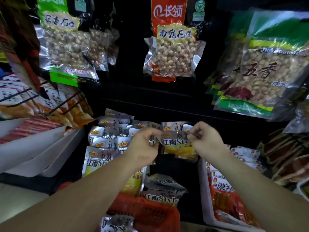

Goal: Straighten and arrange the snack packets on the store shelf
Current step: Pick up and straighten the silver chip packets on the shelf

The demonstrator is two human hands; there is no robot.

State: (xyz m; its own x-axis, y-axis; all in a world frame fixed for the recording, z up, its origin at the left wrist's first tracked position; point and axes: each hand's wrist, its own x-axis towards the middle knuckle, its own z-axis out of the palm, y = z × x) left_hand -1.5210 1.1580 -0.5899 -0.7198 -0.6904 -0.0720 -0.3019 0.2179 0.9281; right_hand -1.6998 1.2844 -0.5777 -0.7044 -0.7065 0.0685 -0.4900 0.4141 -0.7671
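The left grip [143,144] and right grip [207,141] each pinch an upper corner of a snack packet [178,147] hanging between them; light, limp, slippery foil, probably safest held by those flat sealed edges.

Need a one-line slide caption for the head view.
Left hand and right hand pinch a silver-and-yellow snack packet by its top corners among matching packets, peanut bags hanging overhead.

Held packet [177,145] top corners hidden under fingers of left hand [143,146] and right hand [207,141]; near red basket [150,213] cut by bottom edge; far red-labelled peanut bag [172,52] cropped at top, small print blurred.
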